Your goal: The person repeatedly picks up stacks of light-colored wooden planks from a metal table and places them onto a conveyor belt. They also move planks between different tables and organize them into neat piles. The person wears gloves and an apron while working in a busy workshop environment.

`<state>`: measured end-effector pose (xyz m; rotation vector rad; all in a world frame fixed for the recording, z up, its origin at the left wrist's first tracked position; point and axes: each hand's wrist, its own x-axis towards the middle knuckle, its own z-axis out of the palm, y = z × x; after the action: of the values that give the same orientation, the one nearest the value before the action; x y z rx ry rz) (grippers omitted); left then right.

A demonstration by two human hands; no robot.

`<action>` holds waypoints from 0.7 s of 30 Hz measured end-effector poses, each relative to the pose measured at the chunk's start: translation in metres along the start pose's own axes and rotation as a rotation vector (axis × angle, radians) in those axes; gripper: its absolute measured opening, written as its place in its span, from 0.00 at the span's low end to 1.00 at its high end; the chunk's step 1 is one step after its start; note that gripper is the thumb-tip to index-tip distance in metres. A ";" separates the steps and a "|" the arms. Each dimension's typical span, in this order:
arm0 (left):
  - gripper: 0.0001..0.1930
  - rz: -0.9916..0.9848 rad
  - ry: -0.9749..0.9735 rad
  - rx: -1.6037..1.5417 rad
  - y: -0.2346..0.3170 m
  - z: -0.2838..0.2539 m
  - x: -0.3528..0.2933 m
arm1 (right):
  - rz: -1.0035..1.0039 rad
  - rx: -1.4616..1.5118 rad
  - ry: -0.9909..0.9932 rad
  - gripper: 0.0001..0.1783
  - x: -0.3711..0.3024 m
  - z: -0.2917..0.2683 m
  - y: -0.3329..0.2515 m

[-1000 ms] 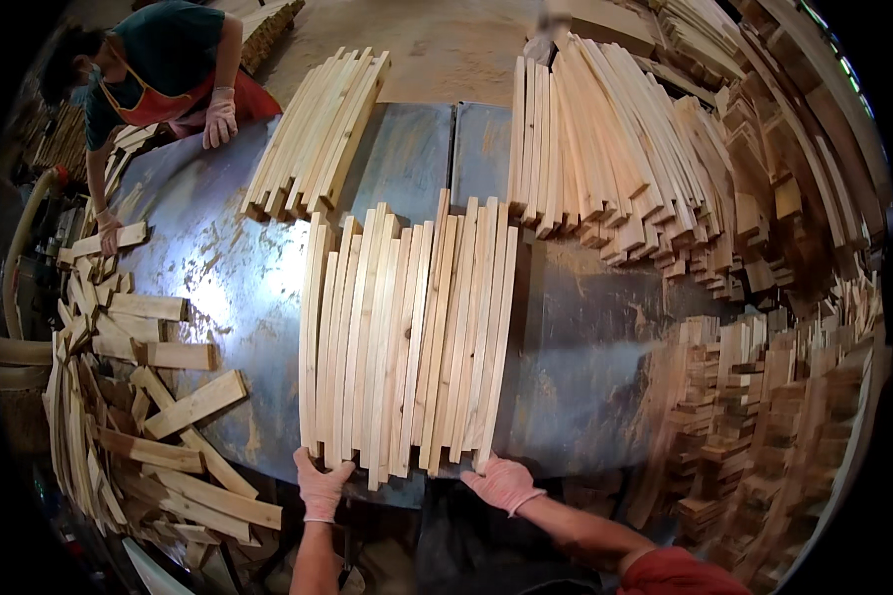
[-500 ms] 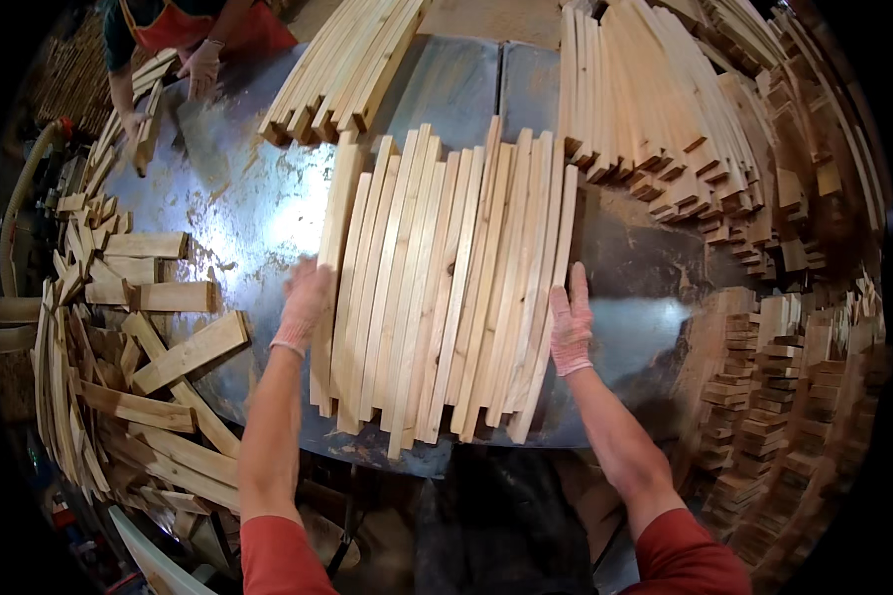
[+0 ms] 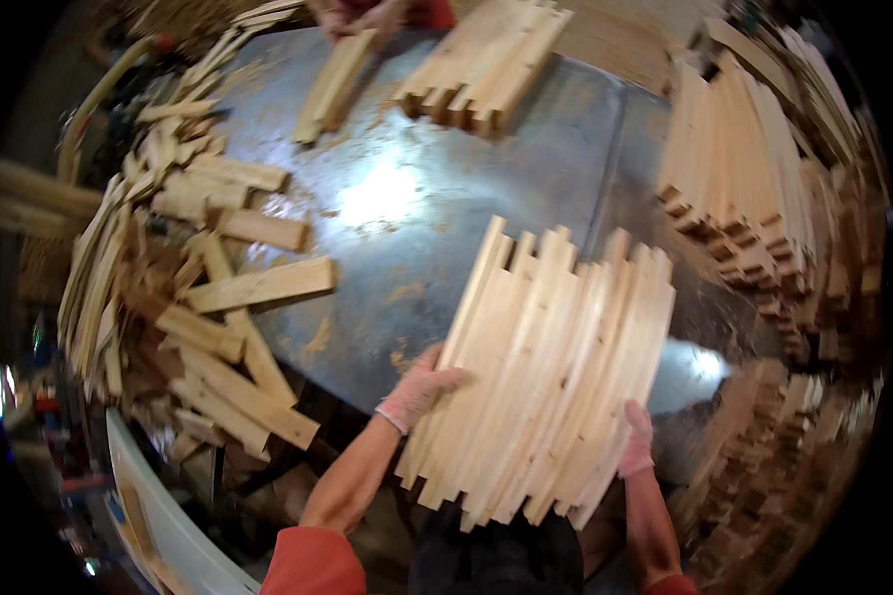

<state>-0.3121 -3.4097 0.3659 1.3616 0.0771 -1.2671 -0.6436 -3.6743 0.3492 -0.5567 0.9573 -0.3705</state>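
A row of pale wooden slats (image 3: 556,377), lying side by side with uneven ends, is squeezed between my two gloved hands. My left hand (image 3: 425,389) grips its left edge, with the thumb over the top of the outer slats and the other fingers hidden underneath. Against the right edge presses my right hand (image 3: 637,441), its fingers partly hidden by the wood. The near ends of the slats reach past the front edge of the metal table (image 3: 357,268), close to my body.
Across the table a co-worker's hands (image 3: 367,18) hold wooden strips (image 3: 335,84). Beside them lies another batch of slats (image 3: 481,64). Loose offcuts (image 3: 258,286) pile up at the left. Stacked slats (image 3: 729,159) and blurred wood stacks (image 3: 764,476) stand on the right.
The slats have come nearer to my body, and the row now slants. My left hand has closed on the left edge. The view has shifted left. The co-worker's strips lie farther right beside the batch.
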 end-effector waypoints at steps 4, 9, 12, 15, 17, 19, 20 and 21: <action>0.37 -0.005 0.012 -0.023 -0.050 0.012 -0.038 | 0.205 -0.003 -0.041 0.43 -0.027 -0.045 -0.004; 0.39 0.070 0.063 -0.207 -0.093 0.034 -0.123 | 0.250 -0.045 -0.404 0.47 -0.076 -0.031 -0.018; 0.39 0.187 0.142 -0.222 -0.102 0.046 -0.193 | 0.151 -0.170 -0.518 0.46 -0.112 -0.003 -0.031; 0.37 0.322 0.226 -0.340 -0.108 0.057 -0.277 | 0.357 -0.146 -0.645 0.43 -0.139 0.026 -0.041; 0.37 0.430 0.302 -0.333 -0.109 0.064 -0.329 | 0.218 -0.326 -0.677 0.41 -0.141 0.048 -0.048; 0.37 0.516 0.407 -0.332 -0.119 0.068 -0.386 | 0.149 -0.455 -0.722 0.42 -0.146 0.078 -0.044; 0.38 0.562 0.451 -0.377 -0.126 0.070 -0.414 | 0.140 -0.498 -0.771 0.44 -0.154 0.095 -0.039; 0.38 0.604 0.491 -0.402 -0.133 0.071 -0.440 | 0.103 -0.564 -0.775 0.45 -0.162 0.112 -0.034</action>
<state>-0.6234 -3.1539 0.5986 1.1866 0.2282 -0.3716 -0.6367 -3.5840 0.5273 -1.0587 0.3165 0.2257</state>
